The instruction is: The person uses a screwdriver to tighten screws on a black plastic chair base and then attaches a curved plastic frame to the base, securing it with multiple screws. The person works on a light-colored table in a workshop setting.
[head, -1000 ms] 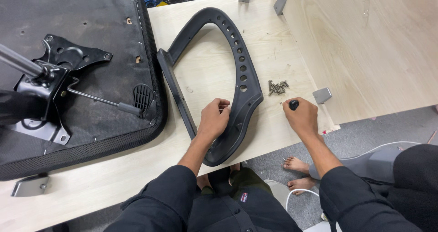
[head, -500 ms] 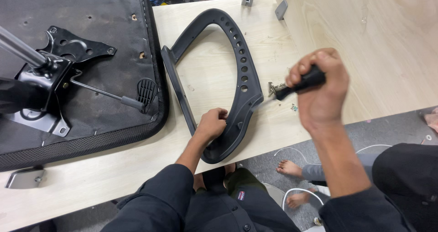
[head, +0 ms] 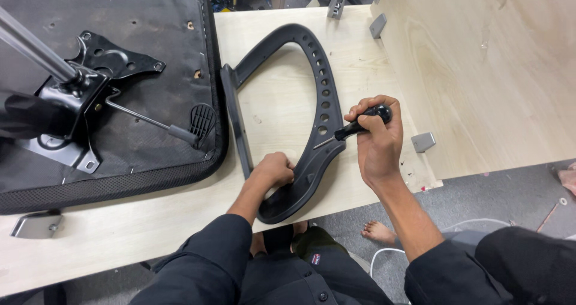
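- Your left hand [head: 275, 170] is closed on the lower end of the curved black plastic armrest frame [head: 321, 101] lying on the pale wooden tabletop [head: 150, 233]; your right hand [head: 378, 140] grips a black-handled screwdriver [head: 354, 128], tip at a frame hole.
- The tip could slip sideways if the frame shifts.
- The upturned black chair seat [head: 120, 77], with its metal lever, crowds the frame's left edge.
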